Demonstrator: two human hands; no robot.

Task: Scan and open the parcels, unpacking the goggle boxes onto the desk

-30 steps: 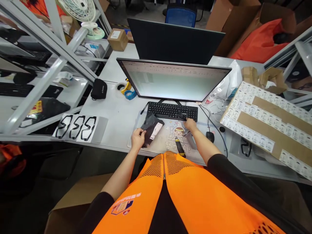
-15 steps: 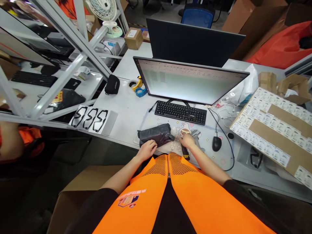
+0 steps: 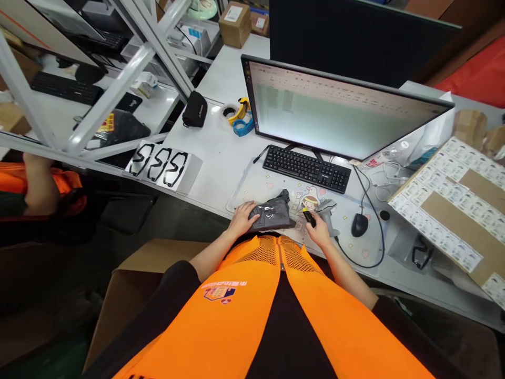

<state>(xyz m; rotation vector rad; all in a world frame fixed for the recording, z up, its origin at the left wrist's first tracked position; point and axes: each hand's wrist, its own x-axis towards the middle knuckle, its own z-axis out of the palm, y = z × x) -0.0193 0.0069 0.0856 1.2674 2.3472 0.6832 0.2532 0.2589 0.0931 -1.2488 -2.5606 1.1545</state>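
A dark grey plastic parcel bag [image 3: 271, 213] lies on the desk mat [image 3: 252, 181] at the front edge of the white desk. My left hand [image 3: 245, 217] rests on the bag's left end with fingers curled over it. My right hand [image 3: 320, 231] is just right of the bag, closed round a black and yellow hand-held tool [image 3: 308, 217], which looks like a scanner or cutter. A black keyboard [image 3: 306, 168] and a lit monitor [image 3: 339, 113] stand behind the mat.
A black mouse [image 3: 359, 225] lies right of my right hand, its cable looping on the desk. A cardboard sheet covered with labels [image 3: 453, 195] fills the right side. Tape rolls [image 3: 241, 118] and a black pouch [image 3: 195, 109] sit at the back left. An open carton [image 3: 126, 284] stands below the desk. Another person's arm [image 3: 37, 181] shows at far left.
My right hand left the keyboard, came back to the mat and picked up the black and yellow tool. The bag was laid flat under my left hand. The view shifted left and down.
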